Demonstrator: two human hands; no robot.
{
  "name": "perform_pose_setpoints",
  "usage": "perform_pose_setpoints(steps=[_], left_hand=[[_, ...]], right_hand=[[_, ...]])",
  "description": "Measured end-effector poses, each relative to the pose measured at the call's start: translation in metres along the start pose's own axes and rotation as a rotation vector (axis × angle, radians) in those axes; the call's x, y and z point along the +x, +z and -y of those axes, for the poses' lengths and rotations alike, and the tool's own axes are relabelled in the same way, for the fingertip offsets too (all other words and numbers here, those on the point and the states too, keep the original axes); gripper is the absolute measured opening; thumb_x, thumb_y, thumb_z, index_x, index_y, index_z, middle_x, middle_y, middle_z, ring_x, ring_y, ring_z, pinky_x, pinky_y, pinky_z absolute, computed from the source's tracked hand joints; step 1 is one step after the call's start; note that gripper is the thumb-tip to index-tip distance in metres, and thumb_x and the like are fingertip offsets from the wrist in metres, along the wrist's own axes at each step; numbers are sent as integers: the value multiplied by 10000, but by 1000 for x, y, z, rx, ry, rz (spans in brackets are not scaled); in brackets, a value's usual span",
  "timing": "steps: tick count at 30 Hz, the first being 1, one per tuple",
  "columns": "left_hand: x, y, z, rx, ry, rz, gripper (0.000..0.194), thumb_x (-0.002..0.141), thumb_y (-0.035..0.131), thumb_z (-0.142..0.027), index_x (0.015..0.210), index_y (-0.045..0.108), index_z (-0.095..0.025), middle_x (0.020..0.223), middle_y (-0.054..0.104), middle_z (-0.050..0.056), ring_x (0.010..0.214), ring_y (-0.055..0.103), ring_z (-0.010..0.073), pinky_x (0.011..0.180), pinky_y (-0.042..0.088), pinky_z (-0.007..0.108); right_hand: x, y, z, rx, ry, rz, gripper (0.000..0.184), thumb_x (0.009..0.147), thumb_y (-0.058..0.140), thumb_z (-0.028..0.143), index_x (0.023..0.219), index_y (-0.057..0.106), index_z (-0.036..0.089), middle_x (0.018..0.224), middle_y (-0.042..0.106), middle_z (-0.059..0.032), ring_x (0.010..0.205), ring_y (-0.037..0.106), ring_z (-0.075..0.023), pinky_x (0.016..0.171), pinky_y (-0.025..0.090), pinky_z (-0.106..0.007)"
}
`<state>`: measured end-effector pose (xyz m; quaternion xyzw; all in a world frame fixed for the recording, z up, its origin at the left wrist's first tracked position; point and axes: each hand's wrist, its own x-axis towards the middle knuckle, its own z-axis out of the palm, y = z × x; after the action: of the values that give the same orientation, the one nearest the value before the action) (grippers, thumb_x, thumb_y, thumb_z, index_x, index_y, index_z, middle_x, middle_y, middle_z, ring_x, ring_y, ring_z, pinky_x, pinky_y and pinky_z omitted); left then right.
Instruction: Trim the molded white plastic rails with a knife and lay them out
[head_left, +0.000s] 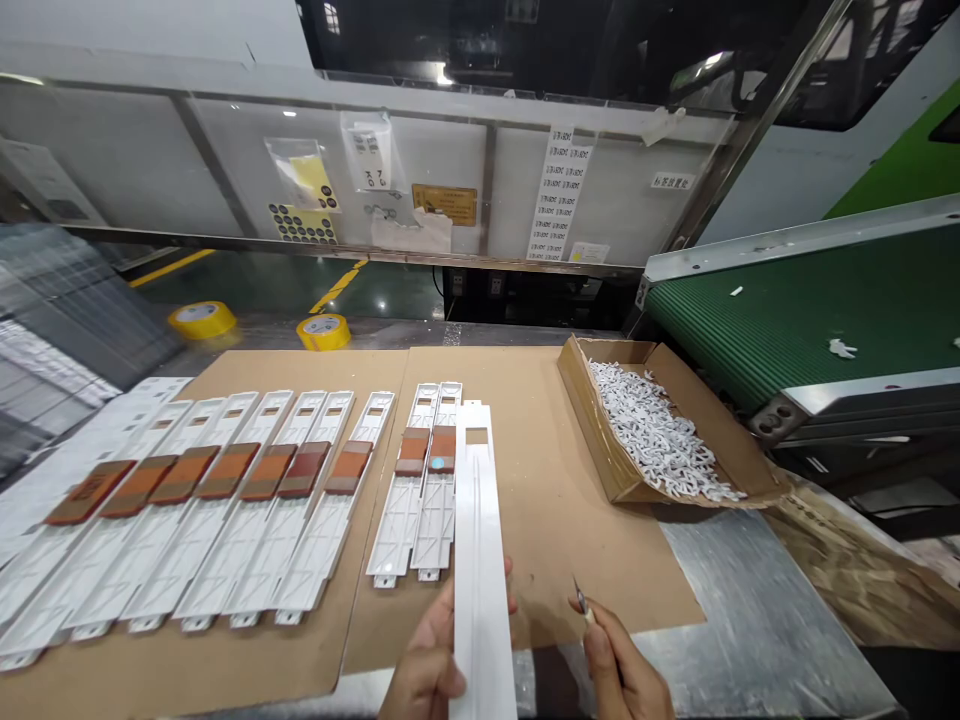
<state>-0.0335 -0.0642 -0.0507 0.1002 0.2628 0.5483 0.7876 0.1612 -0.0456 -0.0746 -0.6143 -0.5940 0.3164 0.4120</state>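
My left hand [429,655] grips a long white plastic strip [480,560] by its lower part, thumb on the near side and fingertips showing past the right edge. The strip stands tilted up, with a rectangular slot near its top. In my right hand [626,670] is a small knife [582,600], its thin pointed blade aimed up and away, apart from the strip. Just left of the held strip lie two white strips [397,520] with brown-orange blocks [412,452] across them. Farther left, several more white strips [315,550] lie in a row, each with a similar block [349,467] on it.
Brown cardboard [540,530] covers much of the metal table [742,580]. A cardboard box [592,430] of small white plastic pieces [660,430] stands at the right, beside a green conveyor belt [810,310]. Two yellow tape rolls [324,332] sit at the back edge.
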Motion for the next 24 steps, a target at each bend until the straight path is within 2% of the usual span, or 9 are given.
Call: perform_pose_setpoints(steps=[3, 6, 9, 13, 16, 19, 20, 22, 24], left_hand=[[5, 4, 5, -23, -25, -41, 760, 428, 499, -67, 1163, 597, -233, 1023, 653, 54, 792, 575, 153, 601, 384, 214], [11, 6, 9, -11, -38, -57, 722, 436, 484, -52, 1119, 620, -242, 825, 651, 16, 616, 507, 104, 539, 340, 210], [19, 8, 13, 26, -36, -65, 692, 445, 471, -58, 1098, 622, -228, 691, 606, -5, 545, 458, 97, 513, 312, 220], [30, 10, 18, 69, -51, -130, 769, 425, 453, -60, 1170, 561, -219, 693, 594, -17, 537, 450, 100, 485, 295, 221], [38, 8, 24, 147, -63, -202, 836, 424, 446, -66, 1248, 485, -202, 870, 634, 11, 663, 532, 133, 533, 363, 231], [45, 2, 36, 282, 17, -291, 892, 489, 454, -82, 1364, 327, -203, 1193, 563, 49, 1035, 534, 204, 743, 443, 264], [46, -2, 41, 349, 81, -323, 894, 526, 457, -93, 1393, 265, -201, 1302, 489, 55, 1175, 450, 218, 869, 417, 285], [47, -10, 52, 566, 220, -397, 839, 613, 440, -111, 1416, 205, -180, 1442, 315, 60, 1341, 227, 215, 1071, 230, 321], [46, -19, 61, 873, 321, -442, 767, 668, 392, -88, 1412, 223, -166, 1479, 216, 73, 1375, 121, 214, 1116, 96, 365]], right_hand=[[1, -1, 1, 29, 31, 12, 385, 869, 472, 513, 1018, 671, 220, 1041, 687, -32, 992, 630, -187, 810, 481, -183], [3, -3, 0, 53, 66, 23, 385, 863, 482, 515, 1026, 671, 222, 1046, 685, -40, 994, 628, -189, 809, 479, -185], [5, -4, -3, 67, 92, 12, 387, 855, 491, 523, 1017, 679, 225, 1026, 689, -44, 1009, 619, -195, 841, 466, -200], [9, -5, -5, 64, 144, 5, 400, 842, 500, 536, 1009, 685, 222, 1006, 692, -49, 981, 624, -193, 843, 462, -201], [13, -6, -5, 49, 191, 21, 425, 837, 489, 551, 1011, 684, 215, 973, 694, -54, 907, 638, -189, 799, 480, -200], [18, -6, -4, 35, 216, 24, 432, 831, 491, 551, 1003, 686, 205, 857, 693, -47, 881, 640, -196, 807, 483, -214], [20, -6, -5, 32, 222, 27, 432, 831, 493, 547, 1003, 686, 200, 819, 688, -43, 882, 639, -198, 812, 483, -217], [23, -6, -6, 29, 231, 35, 435, 834, 491, 540, 1014, 683, 194, 782, 682, -39, 890, 639, -198, 811, 484, -214], [26, -6, -10, 18, 231, 42, 435, 839, 488, 539, 1024, 681, 195, 825, 692, -42, 903, 641, -190, 809, 484, -199]])
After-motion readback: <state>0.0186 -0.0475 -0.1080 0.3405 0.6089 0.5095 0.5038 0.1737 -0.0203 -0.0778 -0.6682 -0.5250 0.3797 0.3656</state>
